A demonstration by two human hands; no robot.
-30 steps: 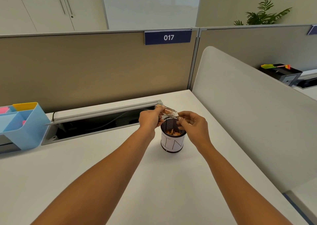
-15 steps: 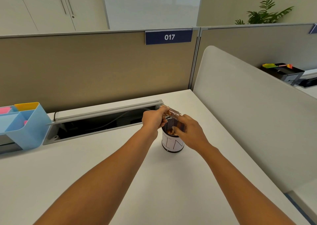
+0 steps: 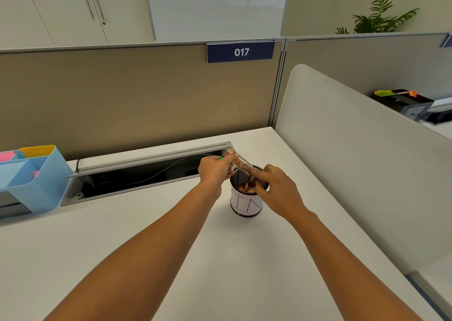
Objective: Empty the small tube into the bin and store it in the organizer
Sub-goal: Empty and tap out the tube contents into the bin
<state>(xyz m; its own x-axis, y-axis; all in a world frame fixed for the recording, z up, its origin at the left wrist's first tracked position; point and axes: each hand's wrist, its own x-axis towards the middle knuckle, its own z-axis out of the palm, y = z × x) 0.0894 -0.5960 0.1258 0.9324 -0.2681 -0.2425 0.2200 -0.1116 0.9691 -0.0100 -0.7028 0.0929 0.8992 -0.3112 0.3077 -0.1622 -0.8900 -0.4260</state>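
We are at the emptying step: our left hand [image 3: 215, 171] pinches the small clear plastic tube [image 3: 238, 162], tilted mouth-down over the black mesh bin [image 3: 247, 198] on the white worktop [image 3: 146, 235]. Our right hand [image 3: 276, 188] fingers [image 3: 256, 174] pinch its mouth. Next, carry it to the blue plastic organizer [image 3: 36, 174], well apart leftward.

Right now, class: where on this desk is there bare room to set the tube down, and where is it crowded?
Free: the white desktop between the blue organizer and the bin, and the strip between bin and the grey side screen. Crowded: over the bin's mouth, where the left hand, right hand and tilted tube meet; behind lies the open cable trough.
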